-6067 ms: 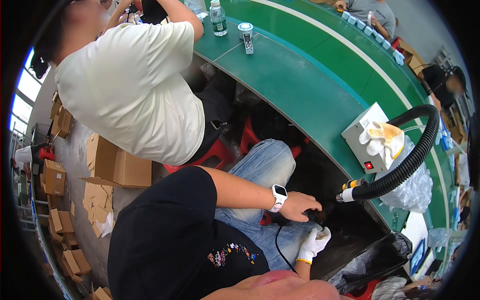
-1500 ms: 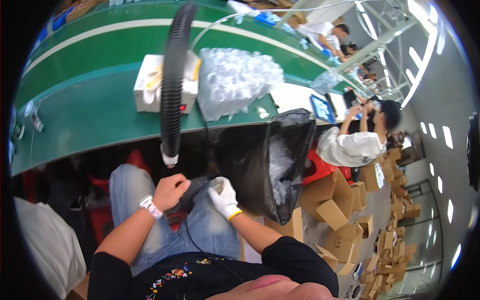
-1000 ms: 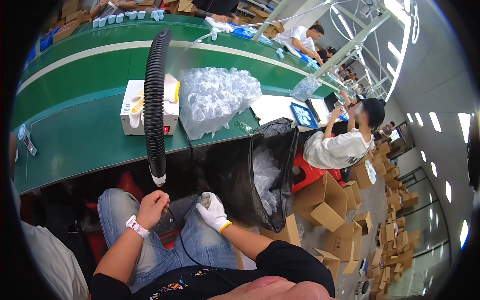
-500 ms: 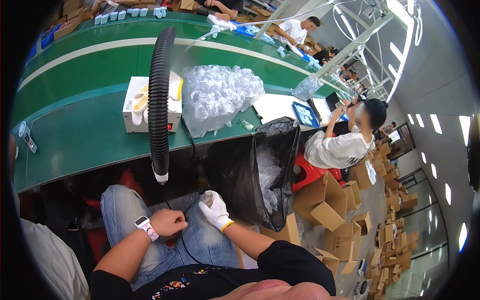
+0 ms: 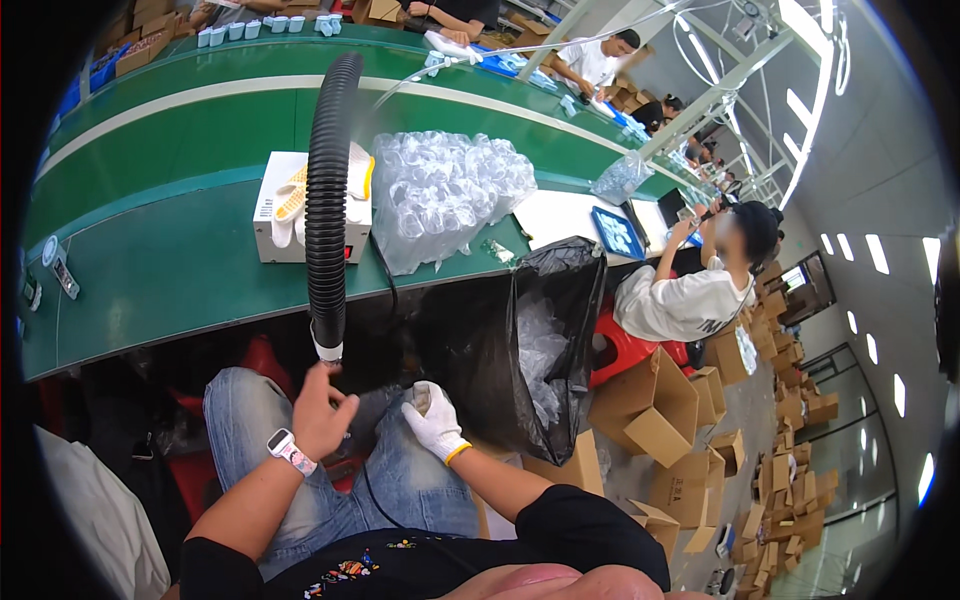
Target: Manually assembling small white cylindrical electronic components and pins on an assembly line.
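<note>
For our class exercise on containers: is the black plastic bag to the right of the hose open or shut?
Open: the black plastic bag gapes, and crumpled clear plastic shows inside its mouth.

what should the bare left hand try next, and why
Probably ease the bare left hand slightly up to the white-collared tip of the black ribbed hose: its fingers point toward that end, though contact is unclear, while the white-gloved right hand rests by the blue denim knee, farther off.

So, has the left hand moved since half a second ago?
Yes: forward and slightly leftward. The left hand is closer to the white box on the green bench, near the black hose's lower end.
</note>
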Demonstrator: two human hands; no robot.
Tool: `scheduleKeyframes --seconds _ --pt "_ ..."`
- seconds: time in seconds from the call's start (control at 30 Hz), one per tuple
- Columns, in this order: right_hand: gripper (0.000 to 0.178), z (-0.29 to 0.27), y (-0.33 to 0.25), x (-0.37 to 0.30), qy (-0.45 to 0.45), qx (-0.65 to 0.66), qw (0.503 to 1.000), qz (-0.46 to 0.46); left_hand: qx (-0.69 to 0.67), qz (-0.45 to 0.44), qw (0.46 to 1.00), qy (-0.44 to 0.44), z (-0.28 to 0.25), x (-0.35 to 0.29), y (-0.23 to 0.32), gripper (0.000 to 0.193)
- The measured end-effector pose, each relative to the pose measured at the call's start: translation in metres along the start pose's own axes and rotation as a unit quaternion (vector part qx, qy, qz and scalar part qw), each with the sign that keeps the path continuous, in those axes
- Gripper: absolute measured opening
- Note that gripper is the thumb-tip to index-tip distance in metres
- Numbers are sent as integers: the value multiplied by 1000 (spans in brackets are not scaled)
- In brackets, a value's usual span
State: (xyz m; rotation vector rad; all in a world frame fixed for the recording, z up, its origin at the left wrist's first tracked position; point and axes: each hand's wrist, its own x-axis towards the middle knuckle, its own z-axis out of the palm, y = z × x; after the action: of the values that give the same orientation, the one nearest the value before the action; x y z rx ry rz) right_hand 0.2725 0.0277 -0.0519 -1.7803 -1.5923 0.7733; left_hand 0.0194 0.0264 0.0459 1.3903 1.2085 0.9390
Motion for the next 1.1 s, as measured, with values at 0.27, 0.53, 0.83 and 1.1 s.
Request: scheduleKeyframes --seconds 0.27,0.53,0.83,1.1 --pt "47 0 0 -1 -9 -12 1000 1 47 57 957 -281 7 -3 -36 70" --pt "48 -1 -3 2 4 -12 1000 -8 25 206 977 -54 -11 -2 -1 80" --pt "48 1 -3 0 -6 -13 1000 -3 -122 187 974 -36 -15 -6 -14 85" --pt "48 2 1 -1 8 -24 1000 -16 -156 207 966 -19 -12 -11 -7 86"
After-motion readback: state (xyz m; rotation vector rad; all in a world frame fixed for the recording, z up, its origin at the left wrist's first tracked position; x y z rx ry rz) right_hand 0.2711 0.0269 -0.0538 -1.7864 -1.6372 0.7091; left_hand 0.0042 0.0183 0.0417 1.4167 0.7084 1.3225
